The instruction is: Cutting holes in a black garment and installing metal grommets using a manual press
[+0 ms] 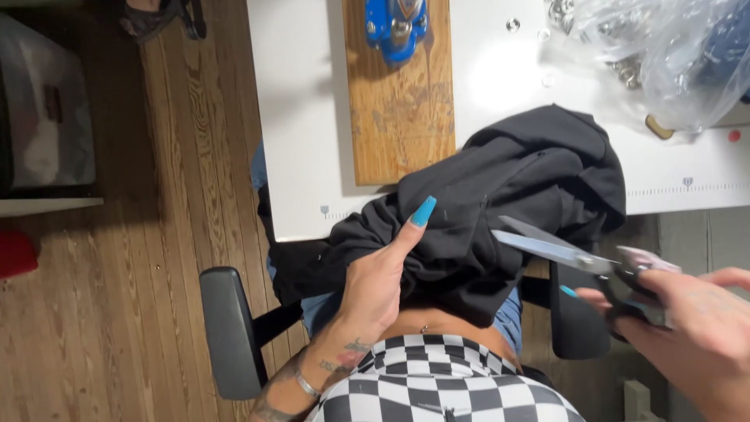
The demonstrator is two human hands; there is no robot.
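Holding a bunch of black cloth (500, 211), the left hand (375, 285) has its fingers pushed into the folds, squeezing them together, and one long blue nail sticks up on top. The right hand (687, 320) is wrapped around the handles of a pair of scissors (574, 256), with fingers through the loops. The blades point left toward the cloth and look a little bit apart, with the tips just beside the dark folds. I cannot tell if the tips touch the cloth yet. No cut shows in the cloth, and no loose piece lies anywhere, so it seems the cutting has not really started; the cloth is held ready and the snipping is still to do. The black cloth lies over the near edge of the white surface (301, 117), part on top and part hanging down toward the person's lap. Behind the cloth, near the middle of the surface, sits a wooden board (398, 117) with a blue metal tool (396, 23) at its far end. At the far right corner there is a clear plastic bag (664, 55) with small shiny metal bits beside it. Below the near edge you can see a black chair arm (230, 328) on the left and the brown wooden floor (156, 234).
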